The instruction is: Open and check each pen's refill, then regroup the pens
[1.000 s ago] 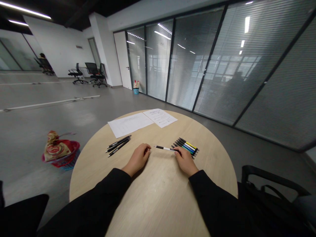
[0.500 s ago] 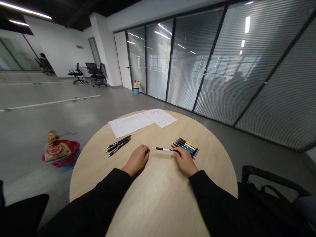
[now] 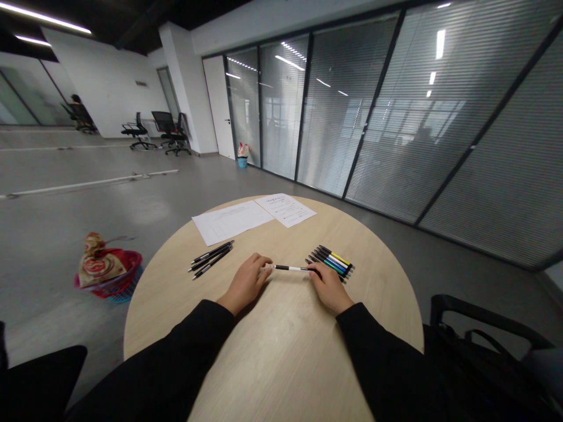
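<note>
A pen (image 3: 291, 268) with a white barrel and a black grip section lies level between my hands, just above the table. My right hand (image 3: 329, 286) is closed round its right end. At the pointed left end, the fingertips of my left hand (image 3: 247, 283) pinch the tip, which they partly cover. Beside my right hand is a row of pens with coloured barrels, among them a yellow one (image 3: 341, 258) and a green one (image 3: 333, 268). Several black pens (image 3: 212, 253) lie in a loose group left of my left hand.
Two printed sheets (image 3: 235, 220) lie at the far side of the round wooden table (image 3: 272, 363). A basket (image 3: 109, 287) with a bag in it stands on the floor to the left. A black chair (image 3: 488, 319) is close on the right.
My left hand has moved slightly right and its fingers have reached out and closed on the pen's tip. My right hand keeps its hold; the other pens have stayed put.
</note>
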`<move>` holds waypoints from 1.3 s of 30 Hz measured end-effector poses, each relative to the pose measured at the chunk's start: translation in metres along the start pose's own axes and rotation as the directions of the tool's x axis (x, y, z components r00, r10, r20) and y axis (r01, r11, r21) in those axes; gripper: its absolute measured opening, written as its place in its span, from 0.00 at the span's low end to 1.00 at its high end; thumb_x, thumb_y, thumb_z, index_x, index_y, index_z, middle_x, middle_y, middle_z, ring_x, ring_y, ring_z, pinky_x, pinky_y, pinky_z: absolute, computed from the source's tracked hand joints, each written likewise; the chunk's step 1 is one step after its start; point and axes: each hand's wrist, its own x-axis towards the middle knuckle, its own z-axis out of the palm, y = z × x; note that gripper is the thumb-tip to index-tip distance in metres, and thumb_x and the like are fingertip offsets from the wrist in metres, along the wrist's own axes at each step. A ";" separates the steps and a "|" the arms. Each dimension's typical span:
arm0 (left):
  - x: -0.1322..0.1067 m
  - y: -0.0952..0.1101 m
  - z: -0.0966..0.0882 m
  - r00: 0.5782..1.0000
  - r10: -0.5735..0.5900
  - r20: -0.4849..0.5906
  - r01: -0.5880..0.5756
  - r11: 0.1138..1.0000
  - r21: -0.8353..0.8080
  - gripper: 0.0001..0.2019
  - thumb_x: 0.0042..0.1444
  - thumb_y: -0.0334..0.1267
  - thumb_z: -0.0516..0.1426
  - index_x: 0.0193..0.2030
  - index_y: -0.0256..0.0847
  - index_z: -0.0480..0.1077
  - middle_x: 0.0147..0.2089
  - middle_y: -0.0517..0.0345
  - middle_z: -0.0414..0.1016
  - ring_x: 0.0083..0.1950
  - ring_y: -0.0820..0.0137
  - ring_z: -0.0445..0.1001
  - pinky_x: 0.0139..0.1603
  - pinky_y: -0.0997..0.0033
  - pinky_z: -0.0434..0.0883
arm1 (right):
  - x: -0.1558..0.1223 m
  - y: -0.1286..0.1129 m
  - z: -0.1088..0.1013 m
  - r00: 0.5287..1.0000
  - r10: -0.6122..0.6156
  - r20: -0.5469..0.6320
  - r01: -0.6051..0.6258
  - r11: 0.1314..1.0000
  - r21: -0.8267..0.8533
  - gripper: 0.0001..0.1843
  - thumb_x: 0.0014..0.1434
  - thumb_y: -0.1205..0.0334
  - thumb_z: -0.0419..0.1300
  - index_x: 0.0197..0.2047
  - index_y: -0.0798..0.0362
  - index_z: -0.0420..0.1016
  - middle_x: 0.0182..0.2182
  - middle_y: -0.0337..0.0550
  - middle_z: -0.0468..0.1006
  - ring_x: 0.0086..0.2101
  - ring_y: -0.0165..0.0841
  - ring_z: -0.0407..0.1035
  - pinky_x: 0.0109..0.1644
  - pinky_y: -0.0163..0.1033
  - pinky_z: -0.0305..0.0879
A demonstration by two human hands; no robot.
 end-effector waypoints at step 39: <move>0.004 -0.009 -0.004 0.969 -0.115 -0.218 0.126 0.991 0.037 0.10 0.63 0.40 0.50 0.37 0.41 0.70 0.36 0.53 0.72 0.37 0.64 0.70 0.40 0.64 0.67 | 0.003 0.004 -0.010 0.909 0.039 -0.415 -0.021 0.999 0.049 0.14 0.63 0.62 0.52 0.45 0.53 0.77 0.41 0.50 0.78 0.43 0.41 0.72 0.52 0.53 0.68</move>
